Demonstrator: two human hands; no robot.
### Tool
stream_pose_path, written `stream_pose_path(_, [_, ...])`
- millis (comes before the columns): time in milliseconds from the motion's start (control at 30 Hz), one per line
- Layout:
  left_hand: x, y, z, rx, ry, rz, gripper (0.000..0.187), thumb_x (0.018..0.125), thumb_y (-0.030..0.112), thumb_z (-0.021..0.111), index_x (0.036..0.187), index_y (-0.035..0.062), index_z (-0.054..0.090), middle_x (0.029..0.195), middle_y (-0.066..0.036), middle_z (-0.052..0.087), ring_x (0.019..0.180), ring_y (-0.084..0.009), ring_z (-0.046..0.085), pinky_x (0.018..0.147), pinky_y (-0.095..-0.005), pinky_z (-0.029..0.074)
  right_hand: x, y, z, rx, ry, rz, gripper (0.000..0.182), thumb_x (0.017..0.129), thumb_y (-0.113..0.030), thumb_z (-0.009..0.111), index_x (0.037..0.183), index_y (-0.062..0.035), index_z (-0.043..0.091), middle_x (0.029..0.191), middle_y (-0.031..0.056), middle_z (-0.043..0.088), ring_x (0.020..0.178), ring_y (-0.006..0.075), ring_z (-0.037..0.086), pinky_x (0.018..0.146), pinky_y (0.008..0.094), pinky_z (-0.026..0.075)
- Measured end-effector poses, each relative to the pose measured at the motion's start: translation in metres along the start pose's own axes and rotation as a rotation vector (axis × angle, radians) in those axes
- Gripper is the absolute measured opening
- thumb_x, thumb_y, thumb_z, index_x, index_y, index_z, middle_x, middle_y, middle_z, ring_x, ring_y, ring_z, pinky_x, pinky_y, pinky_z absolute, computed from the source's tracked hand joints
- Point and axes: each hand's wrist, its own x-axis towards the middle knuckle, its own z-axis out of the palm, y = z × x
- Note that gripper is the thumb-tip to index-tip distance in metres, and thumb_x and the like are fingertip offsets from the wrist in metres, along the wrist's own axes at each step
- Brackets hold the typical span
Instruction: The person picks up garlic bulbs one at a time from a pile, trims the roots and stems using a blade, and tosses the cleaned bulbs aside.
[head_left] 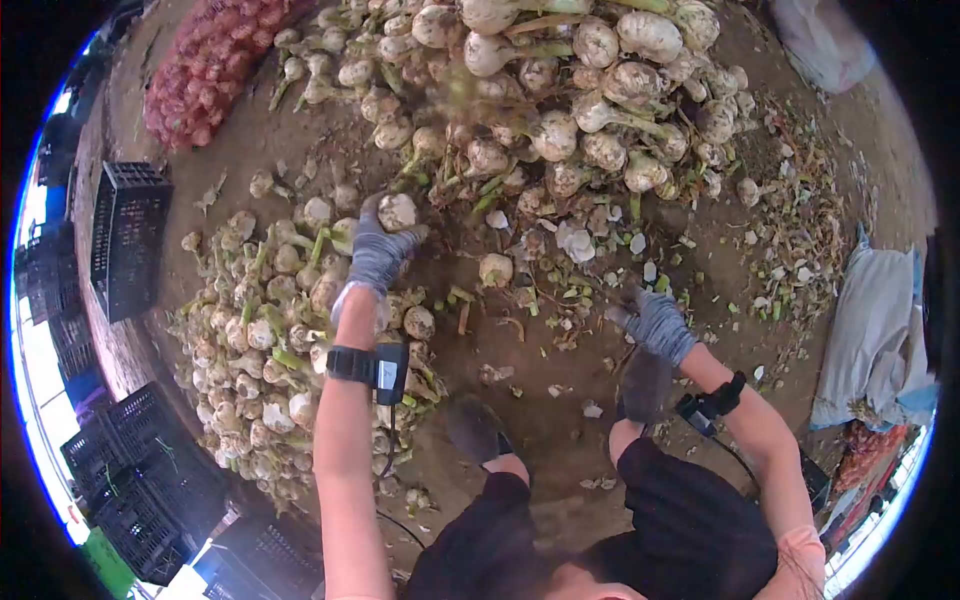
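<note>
My left hand [380, 250], in a grey glove, is closed round a pale garlic bulb [397, 211] with its cut face turned up. It is at the upper edge of a heap of garlic bulbs [262, 333], many with short green stems. My right hand [655, 325], also gloved, hangs over the dirt floor above my right shoe [645, 385]. Its fingers look curled at a small dark shape that I cannot make out. On the ground between my hands lies a single garlic bulb [495, 269].
A larger heap of stemmed garlic [600, 100] lies ahead. Trimmed stems and peels [780, 270] litter the ground. At the left are a full red mesh bag [205, 75] and black plastic crates [130, 240]. A white sack [868, 330] is at the right.
</note>
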Motion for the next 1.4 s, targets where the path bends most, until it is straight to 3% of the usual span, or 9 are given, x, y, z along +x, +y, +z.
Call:
stream_pose_path(167, [-0.036, 0.015, 0.004, -0.145, -0.063, -0.002, 0.062, 0.058, 0.001, 0.078, 0.109, 0.0044, 0.043, 0.094, -0.005, 0.058, 0.079, -0.0138, 0.056, 0.069, -0.0269, 0.049, 0.005, 0.002, 0.009, 0.022, 0.028, -0.020, 0.056, 0.080, -0.049, 0.053, 0.099, 0.0031, 0.055, 0.083, 0.0225, 0.061, 0.080, 0.0363, 0.059, 0.072, 0.0422, 0.046])
stream_pose_path(233, [-0.060, 0.022, -0.001, 0.061, -0.120, 0.020, 0.062, 0.060, 0.010, 0.077, 0.112, 0.0040, 0.043, 0.097, -0.010, 0.059, 0.085, -0.0208, 0.058, 0.073, -0.0317, 0.049, 0.004, 0.005, 0.013, 0.030, 0.027, -0.034, 0.056, 0.080, -0.049, 0.053, 0.099, 0.0032, 0.055, 0.083, 0.0227, 0.061, 0.080, 0.0365, 0.059, 0.073, 0.0421, 0.046])
stream_pose_path(300, [-0.095, 0.044, -0.009, 1.032, -0.454, 0.070, 0.058, 0.067, 0.024, 0.072, 0.113, 0.0045, 0.044, 0.103, -0.017, 0.058, 0.094, -0.0305, 0.057, 0.080, -0.0379, 0.046, 0.004, 0.006, 0.015, 0.042, 0.029, -0.051, 0.055, 0.080, -0.048, 0.053, 0.099, 0.0033, 0.055, 0.083, 0.0229, 0.060, 0.080, 0.0367, 0.059, 0.073, 0.0420, 0.046])
stream_pose_path(400, [-0.126, 0.055, -0.020, 1.141, -0.757, 0.031, 0.054, 0.071, 0.029, 0.067, 0.116, 0.0056, 0.048, 0.107, -0.020, 0.055, 0.099, -0.0360, 0.053, 0.082, -0.0403, 0.044, 0.002, 0.005, 0.016, 0.012, -0.005, -0.054, 0.054, 0.080, -0.047, 0.054, 0.100, 0.0027, 0.055, 0.083, 0.0231, 0.060, 0.080, 0.0367, 0.058, 0.072, 0.0417, 0.046])
stream_pose_path(500, [-0.125, 0.070, -0.001, 1.047, -0.403, -0.039, 0.052, 0.073, 0.028, 0.065, 0.117, 0.0065, 0.048, 0.106, -0.020, 0.056, 0.100, -0.0346, 0.053, 0.082, -0.0385, 0.044, 0.002, -0.002, 0.009, 0.001, -0.086, -0.027, 0.052, 0.081, -0.047, 0.053, 0.101, 0.0014, 0.055, 0.085, 0.0222, 0.061, 0.081, 0.0368, 0.058, 0.072, 0.0419, 0.047])
stream_pose_path(600, [-0.093, 0.066, 0.038, 0.762, -0.041, 0.369, 0.048, 0.077, 0.028, 0.059, 0.118, 0.0078, 0.045, 0.116, -0.019, 0.050, 0.098, -0.0367, 0.054, 0.080, -0.0415, 0.046, 0.007, 0.010, 0.022, -0.016, -0.006, -0.091, 0.051, 0.081, -0.046, 0.054, 0.104, -0.0006, 0.056, 0.087, 0.0198, 0.062, 0.082, 0.0362, 0.059, 0.071, 0.0406, 0.047])
stream_pose_path(833, [-0.015, 0.093, 0.128, 0.523, 0.256, 0.282, 0.088, 0.065, 0.029, 0.074, 0.133, 0.0031, 0.024, 0.114, -0.020, 0.051, 0.098, -0.0360, 0.053, 0.081, -0.0383, 0.046, 0.005, 0.005, 0.012, 0.146, 0.054, 0.006, 0.046, 0.080, -0.041, 0.058, 0.103, -0.0011, 0.057, 0.088, 0.0199, 0.062, 0.082, 0.0340, 0.060, 0.072, 0.0391, 0.047])
stream_pose_path(1167, [-0.087, 0.059, 0.110, -0.001, -0.089, 0.186, 0.060, 0.063, 0.012, 0.076, 0.114, 0.0041, 0.044, 0.100, -0.008, 0.059, 0.091, -0.0157, 0.057, 0.078, -0.0277, 0.049, 0.000, -0.002, -0.004, 0.101, 0.302, 0.178, 0.029, 0.074, -0.018, 0.061, 0.101, -0.0080, 0.059, 0.083, 0.0156, 0.064, 0.076, 0.0287, 0.063, 0.066, 0.0350, 0.049])
stream_pose_path(1400, [-0.154, 0.053, 0.116, 0.102, -0.336, 0.217, 0.048, 0.071, 0.018, 0.069, 0.112, 0.0036, 0.047, 0.098, -0.009, 0.059, 0.091, -0.0177, 0.058, 0.079, -0.0309, 0.048, -0.006, -0.055, -0.021, 0.000, 0.358, -0.247, 0.035, 0.070, -0.022, 0.061, 0.103, -0.0101, 0.056, 0.079, 0.0149, 0.062, 0.072, 0.0311, 0.061, 0.061, 0.0398, 0.047])
